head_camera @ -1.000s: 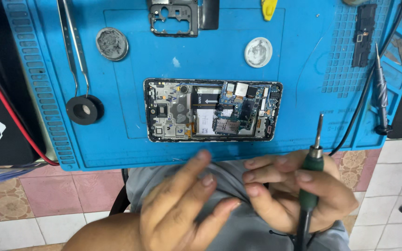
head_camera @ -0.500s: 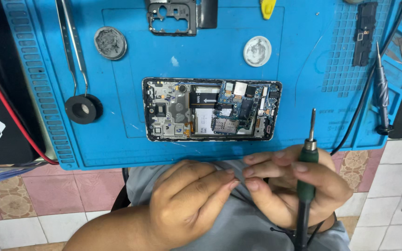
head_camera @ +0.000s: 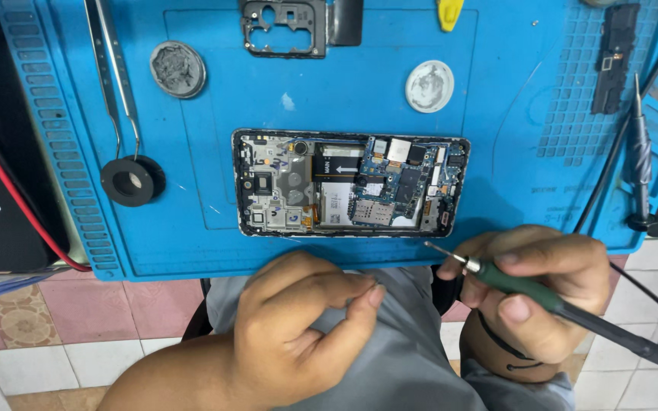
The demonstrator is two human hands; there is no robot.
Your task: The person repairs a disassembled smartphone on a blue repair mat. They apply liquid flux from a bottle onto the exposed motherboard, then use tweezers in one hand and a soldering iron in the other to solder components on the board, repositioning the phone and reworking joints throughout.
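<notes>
the right hand (head_camera: 542,293) grips a green-handled soldering iron (head_camera: 527,287), tip aimed up-left at the opened phone (head_camera: 350,183) lying lengthwise on the blue mat (head_camera: 496,152) just above, nearer than the left hand (head_camera: 298,327), fingertips pinched, contents unclear.

A green-handled soldering iron (head_camera: 527,288) is lying slanted in the grip, its thin metal tip pointing toward ten o'clock, just short of the opened smartphone (head_camera: 350,183); that phone is lying flat, back removed, circuit boards showing.
</notes>
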